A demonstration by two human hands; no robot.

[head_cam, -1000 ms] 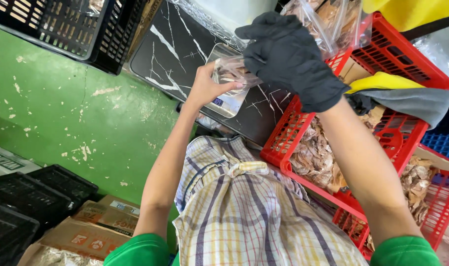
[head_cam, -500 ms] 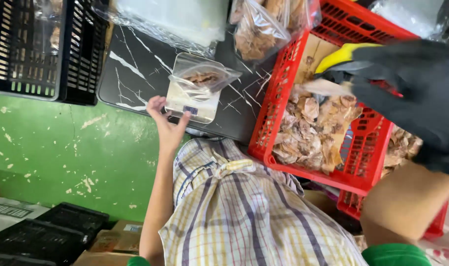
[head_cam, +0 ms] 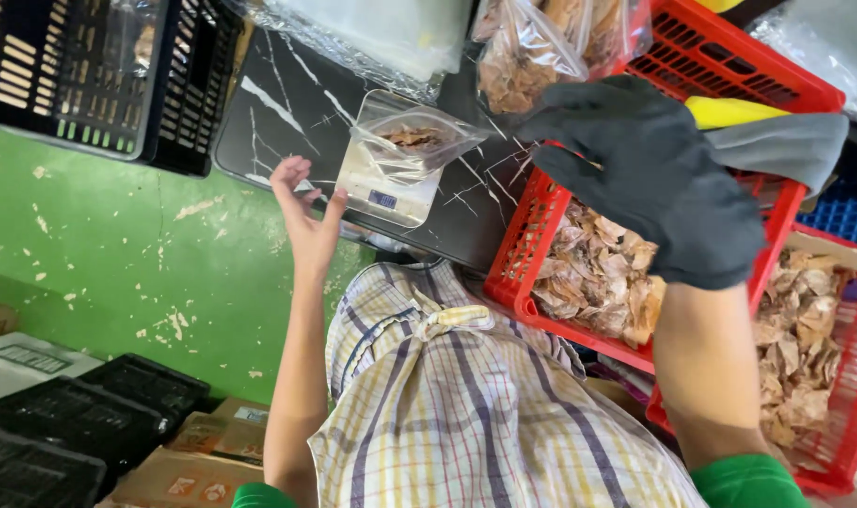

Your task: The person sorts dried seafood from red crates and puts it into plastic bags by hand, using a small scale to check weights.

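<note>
A clear plastic bag (head_cam: 412,143) with some brown dried pieces rests on a small white scale (head_cam: 383,186), which stands on a black marble-patterned board (head_cam: 287,103). My bare left hand (head_cam: 302,214) hovers open just left of the scale and touches nothing. My right hand (head_cam: 650,179), in a black glove, hangs with spread fingers over the red crate (head_cam: 720,71) of brown dried pieces (head_cam: 593,277). It holds nothing.
A filled clear bag (head_cam: 527,56) sits at the back beside the red crate. A second red crate (head_cam: 824,376) of dried pieces is at the right. Black crates (head_cam: 90,75) stand at the left, above the green floor (head_cam: 118,273). Boxes (head_cam: 179,461) and black trays (head_cam: 90,414) lie lower left.
My left hand has let go of the bag on the scale and drawn back a little. My gloved right hand moved from the crate's right side towards its middle, fingers spread.
</note>
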